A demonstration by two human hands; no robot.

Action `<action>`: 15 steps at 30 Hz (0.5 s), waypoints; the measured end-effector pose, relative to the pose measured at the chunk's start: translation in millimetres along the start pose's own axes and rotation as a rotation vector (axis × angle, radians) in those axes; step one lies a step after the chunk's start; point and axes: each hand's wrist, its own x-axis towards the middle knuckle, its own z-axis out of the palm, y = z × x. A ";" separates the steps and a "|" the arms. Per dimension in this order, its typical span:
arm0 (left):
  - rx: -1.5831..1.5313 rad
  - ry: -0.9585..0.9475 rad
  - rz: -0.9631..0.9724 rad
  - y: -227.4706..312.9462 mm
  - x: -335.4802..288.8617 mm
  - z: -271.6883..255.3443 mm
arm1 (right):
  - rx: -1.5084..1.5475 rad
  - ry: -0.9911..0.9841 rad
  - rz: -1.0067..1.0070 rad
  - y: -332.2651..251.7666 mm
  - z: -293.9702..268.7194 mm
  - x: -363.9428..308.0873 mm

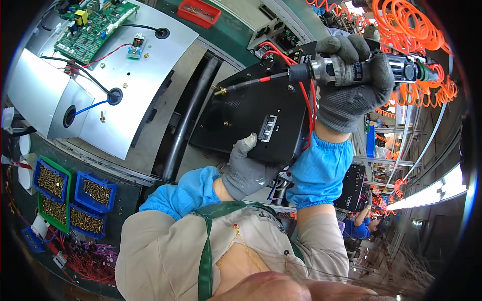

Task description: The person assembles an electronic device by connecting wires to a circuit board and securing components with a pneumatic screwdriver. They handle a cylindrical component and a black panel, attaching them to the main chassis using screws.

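In my gloved right hand (354, 75) is a power screwdriver (326, 72), held with the fingers closed around its body. Its long bit (258, 81) points left, and the tip meets a brass-coloured screw (220, 92) near the far left corner of a black metal panel (238, 118). My left hand (246, 170), also in a grey glove, grips the panel's near edge. The thumb lies on top beside a row of switches (268, 128); the other fingers are mostly hidden. Red wires (307, 95) run over the panel's right side.
A silver metal housing (145, 65) carrying a green circuit board (90, 35) stands at the left. Blue bins (95, 193) of brass screws sit below it. At the back is a red tray (199, 11). Orange coiled hoses (409, 20) hang at the right, where another person (359, 228) appears.
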 end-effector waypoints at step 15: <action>-0.185 -0.025 -0.040 2.5 -0.9 5.4 | -0.679 -0.100 0.269 19.0 89.0 34.7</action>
